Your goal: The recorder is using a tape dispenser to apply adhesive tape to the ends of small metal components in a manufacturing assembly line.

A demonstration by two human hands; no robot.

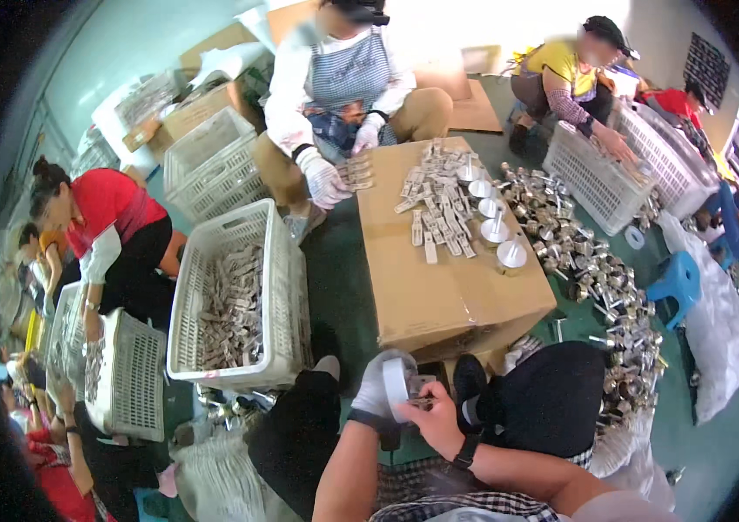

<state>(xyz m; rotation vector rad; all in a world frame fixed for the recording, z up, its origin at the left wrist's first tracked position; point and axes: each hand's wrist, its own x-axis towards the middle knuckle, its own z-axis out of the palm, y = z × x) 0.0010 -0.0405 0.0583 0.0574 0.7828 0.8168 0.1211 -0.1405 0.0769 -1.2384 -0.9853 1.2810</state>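
Observation:
My left hand (pixel 373 388), in a whitish glove, is closed round a white round disc (pixel 396 390) held edge-up above my lap. My bare right hand (pixel 437 424) pinches a small flat metal piece (pixel 425 391) close against the disc; whether the two touch, I cannot tell. Ahead stands a cardboard box (pixel 426 300). On its top lie many flat, slotted metal pieces (pixel 442 213), and along its right side sits a row of white discs with upright metal stems (pixel 495 230).
A white crate (pixel 291 296) of metal pieces stands left of the box. Stemmed metal parts (pixel 574 252) cover the floor to the right, near a blue stool (pixel 676 285) and a white sack (pixel 718 339). Across the box sits a gloved co-worker (pixel 348 87); others work at crates on both sides.

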